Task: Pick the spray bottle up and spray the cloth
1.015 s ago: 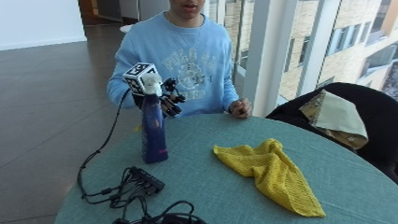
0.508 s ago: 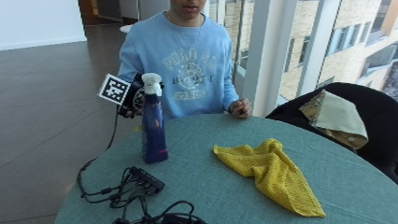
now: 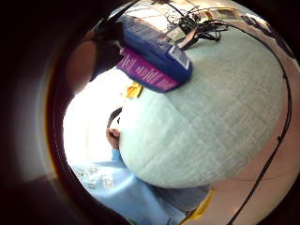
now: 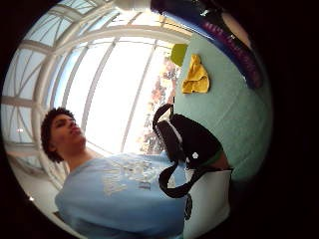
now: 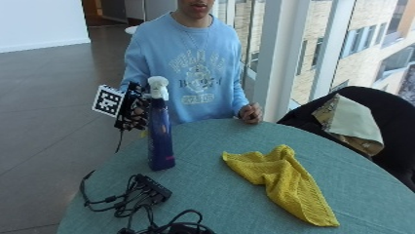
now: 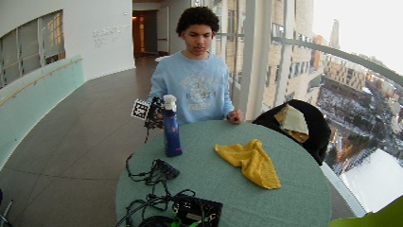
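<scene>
Outside view: a person in a light-blue sweatshirt (image 5: 195,68) sits at the far side of a round teal bench (image 5: 363,195). A blue spray bottle (image 5: 160,131) w/ a white trigger head stands upright on the bench's left part, base flat on the cloth cover. The gloved right hand (image 5: 134,106) sits just left of the bottle's neck, at trigger height; whether it touches the bottle, and whether its fingers are spread or curled, cannot be told here. What is inside the opaque bottle cannot be seen. The bare left hand (image 5: 250,112) rests at the bench's far edge, fingers curled in. A yellow cloth (image 5: 280,183) lies crumpled right of the bottle, well apart from it. Black cables (image 5: 139,195) lie on the near-left part of the bench. A dark chair (image 5: 389,122) w/ a pale cloth draped on it stands at the far right.

Wide outside view: same layout; bottle upright (image 6: 171,127), yellow cloth (image 6: 250,161) mid-bench, a black box (image 6: 197,209) w/ cables at the near edge.

Little-finger palm view: the bottle's blue body w/ a purple label (image 3: 152,51) fills the space close to the palm, above the bench surface (image 3: 211,117).

Thumb palm view: the bottle's side (image 4: 224,35) runs along the rim, the yellow cloth (image 4: 195,77) beyond it on the bench; black glove straps (image 4: 187,144) show, finger state not visible.
</scene>
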A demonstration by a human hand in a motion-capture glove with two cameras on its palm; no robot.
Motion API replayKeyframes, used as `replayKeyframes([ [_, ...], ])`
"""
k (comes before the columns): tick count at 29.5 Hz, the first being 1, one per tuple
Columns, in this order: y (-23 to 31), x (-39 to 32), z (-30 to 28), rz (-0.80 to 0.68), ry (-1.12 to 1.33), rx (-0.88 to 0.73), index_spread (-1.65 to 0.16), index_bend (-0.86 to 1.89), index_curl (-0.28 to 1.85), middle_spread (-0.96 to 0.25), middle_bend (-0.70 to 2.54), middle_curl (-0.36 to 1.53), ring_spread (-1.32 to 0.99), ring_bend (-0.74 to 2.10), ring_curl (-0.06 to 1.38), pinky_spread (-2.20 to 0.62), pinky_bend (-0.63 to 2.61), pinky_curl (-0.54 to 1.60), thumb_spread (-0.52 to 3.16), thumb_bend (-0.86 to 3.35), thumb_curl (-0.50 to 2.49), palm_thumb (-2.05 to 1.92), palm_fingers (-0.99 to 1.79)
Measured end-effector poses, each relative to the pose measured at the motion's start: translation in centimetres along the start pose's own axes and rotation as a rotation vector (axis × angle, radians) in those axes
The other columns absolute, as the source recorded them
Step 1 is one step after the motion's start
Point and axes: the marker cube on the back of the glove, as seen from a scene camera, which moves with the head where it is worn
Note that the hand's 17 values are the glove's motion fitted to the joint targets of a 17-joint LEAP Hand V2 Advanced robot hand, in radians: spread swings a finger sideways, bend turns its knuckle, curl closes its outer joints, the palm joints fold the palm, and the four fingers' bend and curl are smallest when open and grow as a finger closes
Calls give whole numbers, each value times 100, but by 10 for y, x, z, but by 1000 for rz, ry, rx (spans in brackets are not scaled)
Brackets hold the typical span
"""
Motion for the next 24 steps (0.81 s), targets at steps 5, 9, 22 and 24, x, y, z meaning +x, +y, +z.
replayKeyframes([
  [5,-26,10,-1,21,57,63,-38,13,22,-5,32,37,-2,35,30,18,34,33,113,-2,28,61,55],
  [9,-47,15,2,40,40,66,-38,13,23,-4,30,37,-1,34,30,18,35,34,113,-2,29,61,54],
  [22,-105,15,23,40,-104,72,-38,13,23,-3,28,38,0,28,29,18,37,35,110,-1,32,71,51],
  [24,-111,14,26,40,-115,81,-38,12,23,-3,28,38,0,28,29,18,36,35,109,-1,33,72,51],
])
